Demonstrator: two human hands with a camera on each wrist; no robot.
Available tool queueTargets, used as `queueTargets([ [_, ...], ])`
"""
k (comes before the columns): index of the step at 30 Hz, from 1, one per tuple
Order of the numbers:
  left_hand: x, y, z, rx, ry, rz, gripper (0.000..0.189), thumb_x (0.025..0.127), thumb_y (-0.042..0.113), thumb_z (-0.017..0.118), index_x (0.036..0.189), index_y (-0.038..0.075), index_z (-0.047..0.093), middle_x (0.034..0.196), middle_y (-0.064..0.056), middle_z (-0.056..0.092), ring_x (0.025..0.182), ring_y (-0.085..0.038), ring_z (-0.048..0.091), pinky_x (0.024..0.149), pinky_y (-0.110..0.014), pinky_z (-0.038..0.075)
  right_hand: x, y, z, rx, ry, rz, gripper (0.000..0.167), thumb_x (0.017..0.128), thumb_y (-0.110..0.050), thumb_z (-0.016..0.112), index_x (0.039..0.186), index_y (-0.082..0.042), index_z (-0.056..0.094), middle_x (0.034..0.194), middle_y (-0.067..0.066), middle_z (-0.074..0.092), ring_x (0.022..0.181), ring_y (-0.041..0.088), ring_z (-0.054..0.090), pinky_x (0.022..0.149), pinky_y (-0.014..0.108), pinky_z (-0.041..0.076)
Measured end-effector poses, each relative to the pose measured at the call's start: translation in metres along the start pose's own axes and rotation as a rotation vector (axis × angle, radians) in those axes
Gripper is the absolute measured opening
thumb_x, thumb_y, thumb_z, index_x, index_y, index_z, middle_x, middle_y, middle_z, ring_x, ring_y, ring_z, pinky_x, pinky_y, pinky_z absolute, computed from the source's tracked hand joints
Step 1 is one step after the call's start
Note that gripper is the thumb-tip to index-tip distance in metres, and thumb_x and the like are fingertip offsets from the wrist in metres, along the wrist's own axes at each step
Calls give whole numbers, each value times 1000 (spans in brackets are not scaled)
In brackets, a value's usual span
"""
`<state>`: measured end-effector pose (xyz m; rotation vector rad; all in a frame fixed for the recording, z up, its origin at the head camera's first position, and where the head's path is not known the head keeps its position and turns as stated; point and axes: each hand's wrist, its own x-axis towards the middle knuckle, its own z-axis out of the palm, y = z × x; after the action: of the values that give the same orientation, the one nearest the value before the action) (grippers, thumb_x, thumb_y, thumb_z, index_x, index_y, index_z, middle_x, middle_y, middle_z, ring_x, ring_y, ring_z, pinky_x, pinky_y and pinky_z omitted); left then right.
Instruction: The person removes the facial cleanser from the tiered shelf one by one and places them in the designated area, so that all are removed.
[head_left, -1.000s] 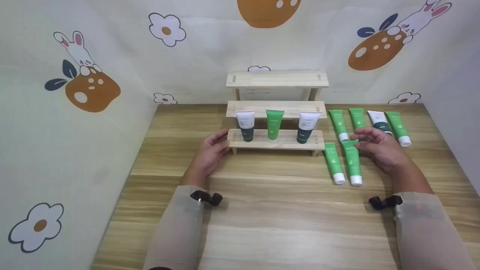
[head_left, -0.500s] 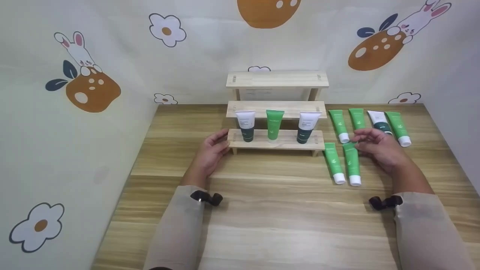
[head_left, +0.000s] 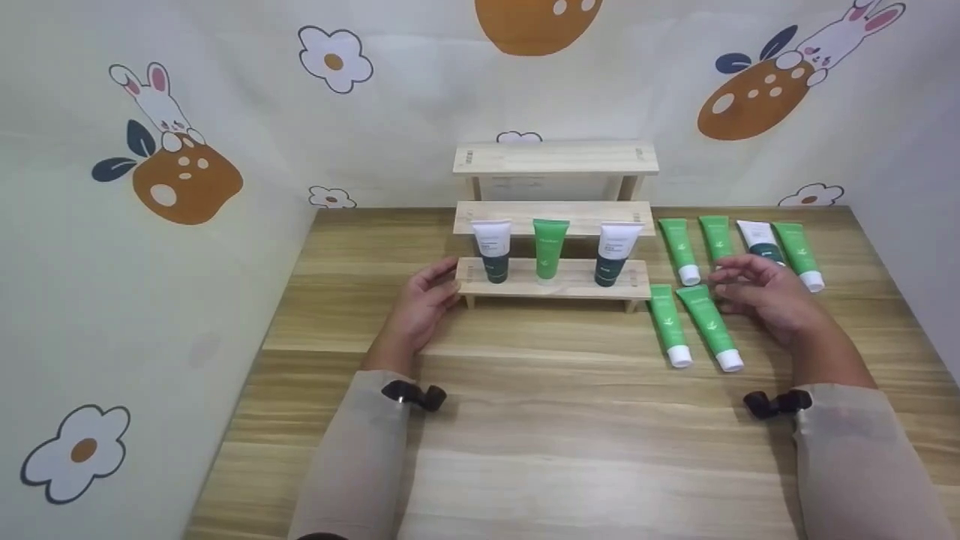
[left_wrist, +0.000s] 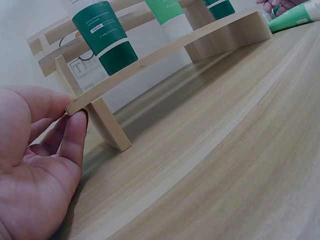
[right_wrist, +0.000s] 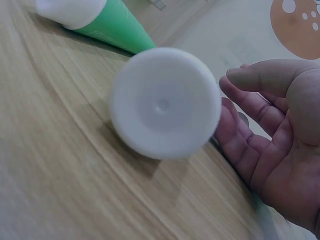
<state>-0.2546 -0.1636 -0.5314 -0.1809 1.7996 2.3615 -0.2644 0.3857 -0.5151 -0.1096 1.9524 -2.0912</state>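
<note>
My left hand (head_left: 420,307) pinches the left end of the lowest tier of a wooden three-step shelf (head_left: 574,280); in the left wrist view the thumb and a finger meet at the board's corner. On that tier stand a white and dark green squeeze tube (head_left: 493,247), a green tube (head_left: 550,246) and another white and dark green tube (head_left: 617,247). My right hand (head_left: 769,296) hovers with loosely bent fingers beside the upper end of a green tube (head_left: 707,322) lying slanted on the table. Its white cap (right_wrist: 165,102) faces the right wrist camera.
Left of the slanted tube lies a green tube (head_left: 666,319). Behind the right hand lie several more tubes, among them a green tube (head_left: 796,251) and a white and dark green tube (head_left: 757,236). A printed cloth (head_left: 405,135) backs the wooden table (head_left: 525,420).
The front right green tube has turned: its cap end swung right and its flat end shifted left. My right hand drew slightly right, off the tube. The left hand held still.
</note>
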Motion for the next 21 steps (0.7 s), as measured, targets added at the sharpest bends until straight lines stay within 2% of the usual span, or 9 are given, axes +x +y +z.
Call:
queueTargets([
  [6,0,-2,0,-8,4,6,54,103,-6,59,155,1,51,155,-12,53,108,-10,63,88,-20,57,-1,-3,2,30,-2,-29,40,97,7,70,136,-3,63,113,1,79,94,15,77,77,29,67],
  [11,0,-1,0,-3,0,4,54,103,-6,59,156,0,50,155,-12,53,108,-9,62,87,-20,56,-2,-9,10,66,13,-59,37,98,7,69,132,-7,66,113,3,77,91,17,78,77,31,67],
  [16,-1,0,1,-7,0,-5,55,103,-5,59,156,2,50,159,-13,51,110,-9,63,88,-20,57,-2,-18,26,50,56,-69,37,97,3,74,131,-9,66,111,0,77,84,16,78,74,30,67],
  [21,0,-1,1,-21,7,-9,55,102,-6,60,155,2,51,161,-13,51,109,-10,64,89,-21,58,1,-21,46,60,56,-126,36,96,4,74,129,-8,68,108,1,76,87,14,76,76,27,66],
])
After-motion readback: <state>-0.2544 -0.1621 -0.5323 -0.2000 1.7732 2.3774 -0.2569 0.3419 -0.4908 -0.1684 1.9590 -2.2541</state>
